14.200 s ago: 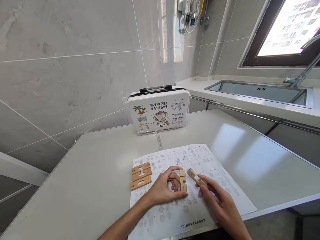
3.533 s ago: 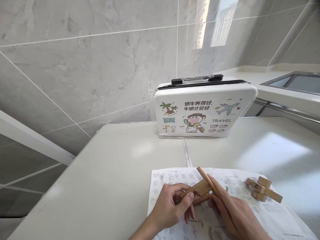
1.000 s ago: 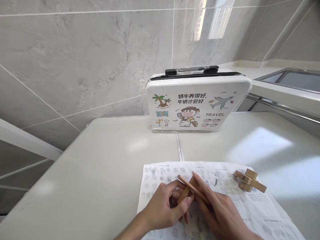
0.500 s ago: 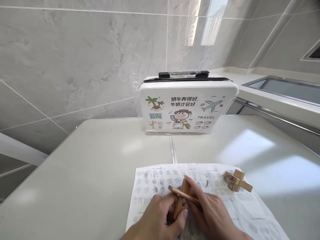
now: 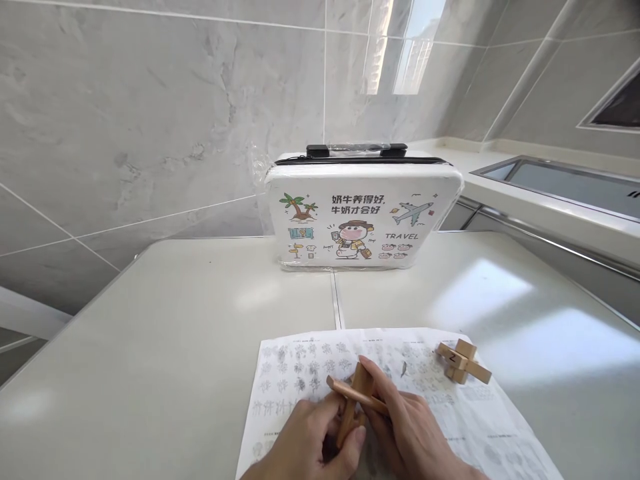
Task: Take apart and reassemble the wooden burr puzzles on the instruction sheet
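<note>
As both hands pinch, wooden pieces cross between.

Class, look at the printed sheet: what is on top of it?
A wooden cross-shaped assembly rests at the far right of the printed sheet. The left hand and right hand hold wooden pieces over its nearer part; print beneath them is covered.

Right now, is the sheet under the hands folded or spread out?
Spread out: the printed sheet lies open on the table, its rows of drawings showing; near edge unseen.
</note>
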{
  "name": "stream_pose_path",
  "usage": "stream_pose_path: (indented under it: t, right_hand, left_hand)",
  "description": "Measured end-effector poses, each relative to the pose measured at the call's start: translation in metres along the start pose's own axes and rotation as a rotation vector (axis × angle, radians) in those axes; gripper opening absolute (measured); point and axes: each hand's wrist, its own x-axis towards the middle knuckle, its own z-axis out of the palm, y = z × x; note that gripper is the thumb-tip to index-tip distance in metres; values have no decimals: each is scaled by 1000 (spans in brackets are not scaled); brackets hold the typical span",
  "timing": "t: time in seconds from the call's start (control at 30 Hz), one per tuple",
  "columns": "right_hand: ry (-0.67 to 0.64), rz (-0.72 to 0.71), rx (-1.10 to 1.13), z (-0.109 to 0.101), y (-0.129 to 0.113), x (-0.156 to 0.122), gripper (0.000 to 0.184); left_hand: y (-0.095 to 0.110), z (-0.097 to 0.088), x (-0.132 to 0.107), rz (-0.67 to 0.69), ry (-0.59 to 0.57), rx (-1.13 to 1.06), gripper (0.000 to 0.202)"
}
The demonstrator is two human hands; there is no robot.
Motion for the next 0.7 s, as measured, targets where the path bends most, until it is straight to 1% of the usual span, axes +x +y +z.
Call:
stream_pose_path:
  t: [0.1,0.23,0.3,0.37,0.43,0.6,0.7]
  right_hand:
    - [5,6,23,-2,0,3,61]
    - [47,48,5,-4,4,5,60]
    - [82,69,-38,-5,6,7,56]
    - [88,74,-77,-7,8,9,48]
    - [56,61,-87,-10,10,11,42]
    - [-101,-32,-22,-16,13,16,40]
    - [-160,-61,14,-17,15,17,38]
  left_hand:
    - [3,-3,1,-20,2,-39,33]
    - [7,-9,5,-38,73,-226,40]
    - [7,-13,7,-31,105,-314,42]
    - [6,-18,9,-17,133,-364,43]
    - [5,-22,10,-15,162,-386,44]
    - [8,-26,11,-23,206,-410,51]
    - [11,-26,11,-23,224,-407,49]
